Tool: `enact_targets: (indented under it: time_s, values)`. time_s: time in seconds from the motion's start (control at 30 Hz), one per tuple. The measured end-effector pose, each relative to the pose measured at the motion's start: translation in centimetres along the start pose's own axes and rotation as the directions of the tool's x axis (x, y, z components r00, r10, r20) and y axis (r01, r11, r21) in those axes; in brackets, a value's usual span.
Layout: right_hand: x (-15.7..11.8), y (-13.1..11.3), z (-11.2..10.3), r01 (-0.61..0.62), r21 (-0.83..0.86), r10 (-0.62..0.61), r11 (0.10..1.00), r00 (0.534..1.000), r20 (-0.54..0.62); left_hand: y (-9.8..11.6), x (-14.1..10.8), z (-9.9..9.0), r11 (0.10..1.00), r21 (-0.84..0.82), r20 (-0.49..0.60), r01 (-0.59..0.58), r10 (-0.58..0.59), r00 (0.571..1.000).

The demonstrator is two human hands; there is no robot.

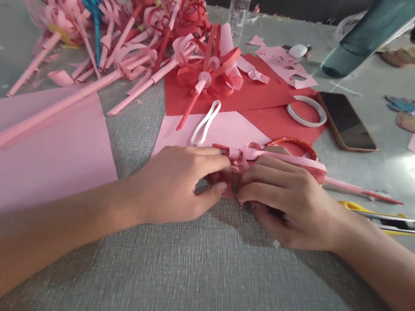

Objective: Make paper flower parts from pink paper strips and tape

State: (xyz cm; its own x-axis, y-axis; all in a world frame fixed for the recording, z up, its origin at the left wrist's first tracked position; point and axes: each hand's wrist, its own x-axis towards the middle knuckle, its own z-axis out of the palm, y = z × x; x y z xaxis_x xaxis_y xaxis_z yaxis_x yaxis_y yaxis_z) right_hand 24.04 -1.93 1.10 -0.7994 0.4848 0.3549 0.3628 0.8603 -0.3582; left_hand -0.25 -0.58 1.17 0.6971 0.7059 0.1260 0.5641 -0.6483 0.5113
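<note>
Both hands meet at the middle of the grey table (194, 278) over a pink and red paper flower (254, 153). My left hand (182, 182) has its fingers curled at the flower's left end, thumb and fingertips close together on a small pink paper piece. My right hand (292, 199) is closed on the flower, its fingertips almost touching those of my left hand. Red loops and a pink strip of the flower show behind my right hand. The fingertips partly hide the small piece between them.
Finished paper flowers (131, 33) are heaped at the back left. Pink sheet (44, 158) lies left, red sheets (228, 98) behind the hands. Tape roll (307, 111), phone (347, 122), cutter (400, 224) and yellow-handled scissors (354, 206) are right; bottle (368, 39) stands back right.
</note>
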Motion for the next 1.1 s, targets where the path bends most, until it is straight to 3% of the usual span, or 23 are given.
enact_targets:
  time_s: [0.37,0.77,1.1]
  values:
    - [0.04,-0.41,-0.23,-0.022,0.007,0.022,1.0,0.999,0.027,0.04,0.02,0.06,1.0,-0.016,-0.019,0.001,-0.001,1.0]
    - [-0.08,-0.02,0.34,0.066,-0.055,-0.067,0.996,0.997,-0.032,0.06,0.13,0.12,1.0,-0.003,-0.027,0.019,-0.019,0.999]
    - [-0.05,-0.11,0.43,0.033,-0.004,-0.033,0.999,0.999,-0.034,0.23,0.09,-0.12,1.0,0.012,-0.024,0.01,-0.009,1.0]
